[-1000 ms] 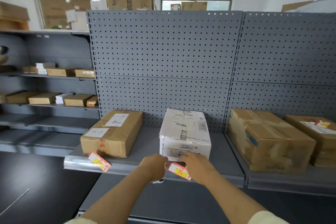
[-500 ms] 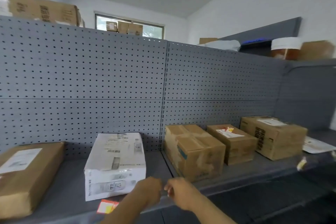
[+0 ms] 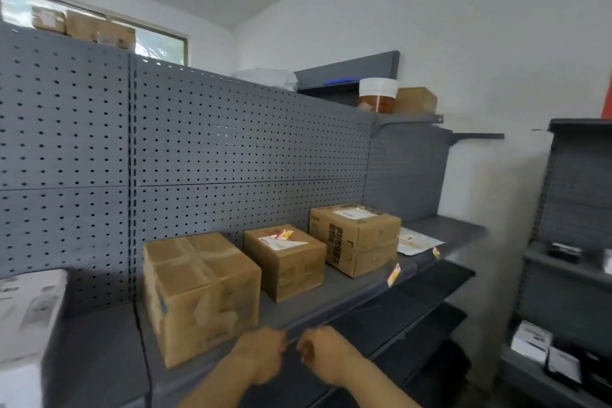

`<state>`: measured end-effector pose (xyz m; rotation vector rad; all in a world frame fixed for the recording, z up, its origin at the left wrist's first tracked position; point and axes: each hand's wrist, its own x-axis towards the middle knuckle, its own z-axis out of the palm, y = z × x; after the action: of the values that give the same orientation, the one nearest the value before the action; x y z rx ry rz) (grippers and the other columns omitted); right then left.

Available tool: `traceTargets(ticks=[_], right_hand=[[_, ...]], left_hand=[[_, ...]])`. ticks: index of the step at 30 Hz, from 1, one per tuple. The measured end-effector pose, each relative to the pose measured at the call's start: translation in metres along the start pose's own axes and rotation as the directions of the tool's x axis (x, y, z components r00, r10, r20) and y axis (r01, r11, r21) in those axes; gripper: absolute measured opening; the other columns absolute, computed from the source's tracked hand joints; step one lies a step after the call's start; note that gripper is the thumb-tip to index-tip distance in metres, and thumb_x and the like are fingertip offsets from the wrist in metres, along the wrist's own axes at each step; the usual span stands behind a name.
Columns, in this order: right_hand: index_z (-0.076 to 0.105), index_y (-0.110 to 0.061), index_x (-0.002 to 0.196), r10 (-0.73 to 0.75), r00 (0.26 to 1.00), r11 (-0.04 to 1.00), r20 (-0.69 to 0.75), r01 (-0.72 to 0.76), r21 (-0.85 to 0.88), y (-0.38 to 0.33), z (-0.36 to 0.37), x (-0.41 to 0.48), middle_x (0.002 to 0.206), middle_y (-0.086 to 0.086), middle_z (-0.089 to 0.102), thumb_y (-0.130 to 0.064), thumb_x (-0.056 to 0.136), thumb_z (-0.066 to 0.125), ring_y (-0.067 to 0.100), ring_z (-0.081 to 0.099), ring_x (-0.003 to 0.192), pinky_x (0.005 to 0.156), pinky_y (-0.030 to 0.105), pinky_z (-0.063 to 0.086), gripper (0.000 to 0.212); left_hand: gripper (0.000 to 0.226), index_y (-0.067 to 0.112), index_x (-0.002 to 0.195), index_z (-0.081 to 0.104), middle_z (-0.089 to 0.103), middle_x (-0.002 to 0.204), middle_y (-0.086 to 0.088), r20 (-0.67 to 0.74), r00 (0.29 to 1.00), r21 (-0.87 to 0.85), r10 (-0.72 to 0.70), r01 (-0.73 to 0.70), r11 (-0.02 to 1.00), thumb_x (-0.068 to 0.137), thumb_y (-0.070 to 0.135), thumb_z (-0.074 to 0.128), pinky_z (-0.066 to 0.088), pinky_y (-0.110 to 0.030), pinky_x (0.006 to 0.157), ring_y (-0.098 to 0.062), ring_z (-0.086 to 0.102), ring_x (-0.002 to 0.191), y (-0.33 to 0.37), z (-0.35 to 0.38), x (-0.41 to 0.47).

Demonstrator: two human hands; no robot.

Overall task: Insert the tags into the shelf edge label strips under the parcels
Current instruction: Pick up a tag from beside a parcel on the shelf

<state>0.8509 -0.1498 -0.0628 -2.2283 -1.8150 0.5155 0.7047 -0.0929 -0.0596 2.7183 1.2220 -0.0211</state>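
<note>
Three brown cardboard parcels stand in a row on the grey shelf (image 3: 337, 296): a large one (image 3: 200, 291), a middle one (image 3: 286, 260) and a far one (image 3: 356, 237). A white parcel (image 3: 26, 318) shows at the left edge. My left hand (image 3: 261, 358) and my right hand (image 3: 323, 353) are curled close together at the shelf's front label strip (image 3: 334, 318), just right of the large parcel. Whether they hold a tag is hidden. Two red-and-yellow tags (image 3: 394, 273) (image 3: 436, 252) hang from the strip further right.
Grey pegboard (image 3: 215, 156) backs the shelf. A flat white envelope (image 3: 414, 240) lies right of the far parcel. A jar with a white lid (image 3: 377, 94) and a small box sit on top. Another grey shelving unit (image 3: 569, 242) with white cartons stands at the right.
The view has swung right along the shelf. My hands left the tag under the white parcel and now sit together at the strip beside the large brown parcel.
</note>
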Motion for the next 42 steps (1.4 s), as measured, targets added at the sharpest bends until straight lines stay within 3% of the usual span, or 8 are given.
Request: traceTargets(ticks=[8,13,16,20,23,29,34,42], right_hand=[[0.062,-0.014,0.115,0.019,1.0,1.0,-0.006,-0.019,-0.021,0.113,-0.053,0.008,0.124,0.011,0.059,-0.021,0.093,0.055,0.027,0.058,0.11,0.096,0.032,0.047,0.024],[0.063,-0.018,0.108,0.001,1.0,1.0,-0.026,-0.001,0.01,0.155,-0.068,0.027,0.121,0.008,0.061,-0.021,0.091,0.055,0.025,0.059,0.108,0.094,0.032,0.047,0.019],[0.062,-0.016,0.112,-0.028,0.999,1.0,-0.023,0.028,-0.003,0.166,-0.078,0.054,0.124,0.009,0.058,-0.02,0.093,0.052,0.027,0.057,0.111,0.095,0.034,0.046,0.022],[0.061,-0.018,0.114,-0.108,0.994,0.994,-0.016,0.107,-0.018,0.164,-0.092,0.097,0.125,0.007,0.059,-0.02,0.094,0.051,0.024,0.057,0.112,0.096,0.033,0.046,0.022],[0.062,-0.014,0.113,-0.175,0.984,0.984,-0.043,0.174,-0.034,0.154,-0.108,0.127,0.12,0.007,0.063,-0.015,0.095,0.049,0.023,0.058,0.109,0.096,0.033,0.047,0.023],[0.065,-0.018,0.102,-0.313,0.913,0.949,-0.263,0.309,-0.058,0.129,-0.147,0.193,0.113,0.006,0.061,-0.015,0.092,0.049,0.023,0.059,0.099,0.088,0.036,0.051,0.019],[0.066,-0.025,0.098,-0.397,0.881,0.918,-0.258,0.379,-0.119,0.106,-0.146,0.241,0.113,0.003,0.057,-0.015,0.09,0.051,0.021,0.058,0.098,0.09,0.035,0.051,0.019],[0.062,-0.016,0.117,-0.561,0.815,0.828,-0.149,0.556,-0.078,0.056,-0.138,0.3,0.126,0.006,0.058,-0.015,0.096,0.047,0.019,0.054,0.104,0.08,0.023,0.039,0.026]], left_hand=[[0.027,0.02,0.12,0.055,0.052,0.138,-0.008,0.116,0.993,0.007,-0.018,0.017,1.0,0.1,0.016,0.038,0.041,-0.036,0.104,-0.026,0.05,0.127,0.083,0.0,0.092],[0.024,0.022,0.104,0.062,0.052,0.086,0.004,0.044,0.997,0.072,-0.059,0.056,0.996,0.1,0.019,0.039,0.046,-0.037,0.099,-0.02,0.058,0.092,0.108,0.001,0.125],[0.029,0.014,0.12,0.062,0.063,0.119,-0.006,-0.001,0.997,0.066,-0.083,0.083,0.994,0.1,0.021,0.042,0.045,-0.033,0.097,-0.027,0.058,0.116,0.108,-0.005,0.148],[0.034,0.015,0.129,0.056,0.055,0.127,-0.004,-0.044,0.991,0.035,-0.128,0.129,0.991,0.099,0.023,0.044,0.04,-0.031,0.102,-0.02,0.052,0.116,0.075,-0.02,0.188],[0.045,0.019,0.141,0.046,0.042,0.149,-0.008,-0.161,0.976,0.022,-0.145,0.151,0.988,0.098,0.028,0.043,0.029,-0.038,0.116,-0.028,0.039,0.137,0.053,-0.048,0.21],[0.032,0.017,0.122,0.061,0.062,0.123,-0.007,-0.267,0.947,0.111,-0.176,0.212,0.971,0.097,0.019,0.041,0.048,-0.034,0.089,-0.024,0.059,0.11,0.028,-0.112,0.241],[0.034,0.018,0.126,0.058,0.06,0.13,-0.007,-0.239,0.934,0.132,-0.266,0.303,0.944,0.096,0.019,0.041,0.048,-0.036,0.096,-0.024,0.057,0.116,-0.002,-0.108,0.244],[0.03,0.014,0.12,0.061,0.063,0.126,-0.007,-0.188,0.893,-0.025,-0.408,0.411,0.911,0.099,0.024,0.043,0.051,-0.038,0.096,-0.024,0.061,0.111,-0.04,-0.119,0.239]])
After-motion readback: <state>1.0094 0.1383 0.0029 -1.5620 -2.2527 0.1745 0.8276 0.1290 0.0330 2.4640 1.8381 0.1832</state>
